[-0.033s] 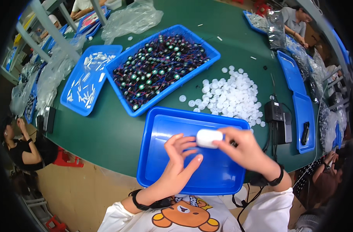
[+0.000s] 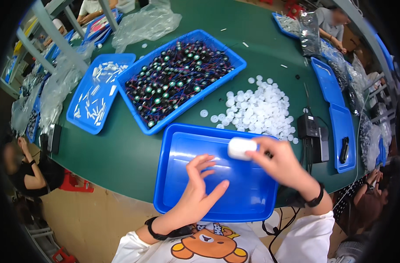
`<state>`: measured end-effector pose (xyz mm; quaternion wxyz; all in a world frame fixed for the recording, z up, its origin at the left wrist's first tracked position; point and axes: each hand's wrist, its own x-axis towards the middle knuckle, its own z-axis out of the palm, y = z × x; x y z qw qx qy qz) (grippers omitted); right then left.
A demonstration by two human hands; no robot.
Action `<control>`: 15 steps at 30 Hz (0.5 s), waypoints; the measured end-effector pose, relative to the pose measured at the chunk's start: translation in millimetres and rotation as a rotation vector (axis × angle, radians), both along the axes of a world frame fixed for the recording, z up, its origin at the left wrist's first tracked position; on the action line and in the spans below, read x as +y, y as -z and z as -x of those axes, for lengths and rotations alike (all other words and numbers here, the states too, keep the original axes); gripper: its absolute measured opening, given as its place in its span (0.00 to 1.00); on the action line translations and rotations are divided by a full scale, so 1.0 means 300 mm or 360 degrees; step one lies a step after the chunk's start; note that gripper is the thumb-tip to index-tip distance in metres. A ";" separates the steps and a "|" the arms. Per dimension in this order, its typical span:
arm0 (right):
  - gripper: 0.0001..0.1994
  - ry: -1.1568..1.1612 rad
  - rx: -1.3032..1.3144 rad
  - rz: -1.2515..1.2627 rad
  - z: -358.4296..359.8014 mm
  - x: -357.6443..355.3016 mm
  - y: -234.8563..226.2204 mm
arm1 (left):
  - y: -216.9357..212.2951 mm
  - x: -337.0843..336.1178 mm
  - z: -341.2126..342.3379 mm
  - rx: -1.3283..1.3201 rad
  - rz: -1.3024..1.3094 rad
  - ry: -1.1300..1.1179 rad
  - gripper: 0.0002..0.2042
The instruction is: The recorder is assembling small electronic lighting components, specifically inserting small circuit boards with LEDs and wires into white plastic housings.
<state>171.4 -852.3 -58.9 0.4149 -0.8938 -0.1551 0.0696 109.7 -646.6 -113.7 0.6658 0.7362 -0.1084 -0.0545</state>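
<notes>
My right hand (image 2: 281, 165) pinches a small white rounded plastic piece (image 2: 241, 148) and holds it over the upper right part of an empty blue tray (image 2: 182, 144) in front of me. My left hand (image 2: 198, 193) hovers over the tray's middle with fingers spread, holding nothing, a short way left and below the white piece. A pile of white round caps (image 2: 261, 109) lies on the green table (image 2: 116, 153) just beyond the tray.
A big blue bin of dark wired parts (image 2: 178, 81) sits behind the tray, a smaller blue tray of white bits (image 2: 97, 94) to its left. A black power unit (image 2: 309, 129) and narrow blue trays (image 2: 340, 122) lie right. Other people work around the table.
</notes>
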 end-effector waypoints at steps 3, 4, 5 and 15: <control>0.13 0.0387 -0.0331 0.0343 -0.169 -0.189 0.033 | -0.040 0.070 0.007 -0.0210 -0.0525 0.0426 0.27; 0.13 0.0552 -0.0472 0.0502 -0.228 -0.275 0.052 | -0.049 0.084 0.008 -0.0302 -0.0695 0.0629 0.26; 0.11 0.0632 -0.0638 0.0683 -0.291 -0.375 0.088 | -0.031 0.094 0.025 -0.0310 -0.0726 0.0734 0.24; 0.11 0.0995 -0.0476 0.1514 -0.530 -0.697 0.289 | 0.055 0.133 0.094 -0.0656 -0.1007 0.0958 0.19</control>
